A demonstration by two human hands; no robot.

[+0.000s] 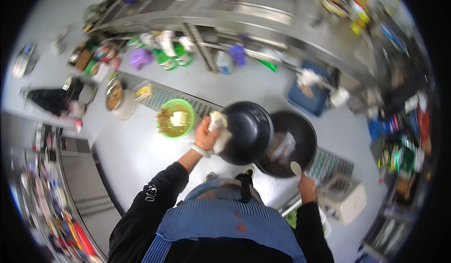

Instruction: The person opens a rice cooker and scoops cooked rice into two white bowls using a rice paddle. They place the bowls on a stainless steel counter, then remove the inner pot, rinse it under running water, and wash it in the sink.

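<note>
My left hand [207,135] grips a crumpled white cloth [217,121] at the left rim of a dark, cooker-type inner pot [246,132]. The pot is tilted so its inside faces me, and markings show on its wall. Its right edge overlaps a large black basin [303,132], which holds a clear plastic bag [286,146] and something brownish, too blurred to name. In my right hand [307,188] is a pale spoon or rice paddle [296,168], its head over the basin's near rim. Left of my left hand stands a green-rimmed bowl [192,116] with a whitish block inside.
A metal drain grate [165,90] crosses the floor under these vessels. Farther left are a tub of brown food [115,97] and a small yellow-filled container [143,92]. A cream box-shaped appliance [343,197] stands at right; a steel counter [246,19] runs ahead.
</note>
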